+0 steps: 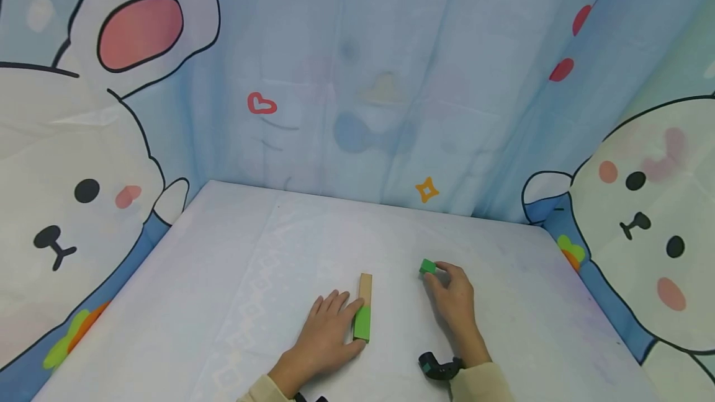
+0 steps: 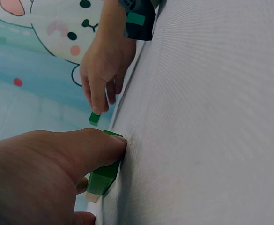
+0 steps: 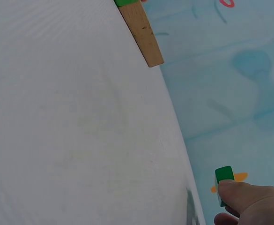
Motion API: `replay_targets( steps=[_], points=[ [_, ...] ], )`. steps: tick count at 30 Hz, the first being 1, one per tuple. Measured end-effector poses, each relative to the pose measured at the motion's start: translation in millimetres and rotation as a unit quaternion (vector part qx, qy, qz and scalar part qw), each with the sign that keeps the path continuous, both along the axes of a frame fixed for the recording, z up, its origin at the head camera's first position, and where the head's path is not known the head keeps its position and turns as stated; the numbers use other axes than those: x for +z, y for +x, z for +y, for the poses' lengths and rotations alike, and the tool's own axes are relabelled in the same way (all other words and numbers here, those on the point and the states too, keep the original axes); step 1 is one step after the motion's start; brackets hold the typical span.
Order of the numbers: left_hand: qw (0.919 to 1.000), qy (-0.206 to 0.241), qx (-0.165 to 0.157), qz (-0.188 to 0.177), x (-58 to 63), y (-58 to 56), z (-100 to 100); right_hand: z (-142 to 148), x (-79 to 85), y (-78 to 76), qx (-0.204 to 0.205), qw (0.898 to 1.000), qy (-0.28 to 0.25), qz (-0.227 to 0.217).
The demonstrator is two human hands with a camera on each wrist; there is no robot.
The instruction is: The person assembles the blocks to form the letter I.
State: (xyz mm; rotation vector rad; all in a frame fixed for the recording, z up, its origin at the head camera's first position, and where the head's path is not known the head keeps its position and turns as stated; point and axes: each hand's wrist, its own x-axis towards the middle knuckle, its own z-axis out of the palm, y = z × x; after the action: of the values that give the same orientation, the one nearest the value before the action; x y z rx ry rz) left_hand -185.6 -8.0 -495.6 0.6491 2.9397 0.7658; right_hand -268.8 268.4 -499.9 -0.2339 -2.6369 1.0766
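Note:
On the white table, a long green block (image 1: 362, 324) lies end to end with a plain wooden block (image 1: 365, 289). My left hand (image 1: 328, 335) pinches the green block, the thumb at its near end and the index finger along its left side; the other fingers spread on the cloth. In the left wrist view the thumb partly covers the green block (image 2: 102, 179). Farther right, my right hand (image 1: 457, 298) pinches a small green block (image 1: 427, 266) between thumb and fingers. In the right wrist view that small block (image 3: 224, 173) shows beyond the thumb tip, apart from the wooden block (image 3: 144, 35).
A white cloth (image 1: 268, 253) covers the table, with its far edge against a blue printed curtain (image 1: 357, 79). Cartoon animals are printed at both sides. A black wrist-camera strap (image 1: 438, 367) sits on the right wrist.

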Motion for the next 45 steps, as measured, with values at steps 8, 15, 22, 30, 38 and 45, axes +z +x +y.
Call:
replay_targets(
  steps=[8,15,22,30,38,45],
  points=[
    [0.9999,-0.003,0.003,0.010,2.4,-0.5,-1.2,-10.7,3.0,-4.7,0.007,1.000,-0.007,0.018],
    [0.9999,-0.005,0.005,0.010,2.7,-1.7,-2.4,-21.9,4.0,-9.7,0.009,1.000,-0.014,0.020],
    [0.9999,-0.006,0.005,0.008,1.7,-2.4,-3.1,-31.7,2.4,-11.4,0.014,0.999,-0.015,0.031],
    [0.9999,-0.010,0.005,0.001,1.8,-3.7,-2.4,-43.1,1.5,-14.4,0.026,0.999,-0.018,0.028],
    [0.9999,-0.011,0.004,-0.008,1.6,-4.1,-2.2,-51.7,-1.5,-15.1,0.025,0.999,-0.024,0.032],
    [0.9999,-0.010,0.002,-0.005,0.8,-3.0,-1.7,-60.3,-5.5,-17.8,0.034,0.999,-0.020,0.028]
  ],
)
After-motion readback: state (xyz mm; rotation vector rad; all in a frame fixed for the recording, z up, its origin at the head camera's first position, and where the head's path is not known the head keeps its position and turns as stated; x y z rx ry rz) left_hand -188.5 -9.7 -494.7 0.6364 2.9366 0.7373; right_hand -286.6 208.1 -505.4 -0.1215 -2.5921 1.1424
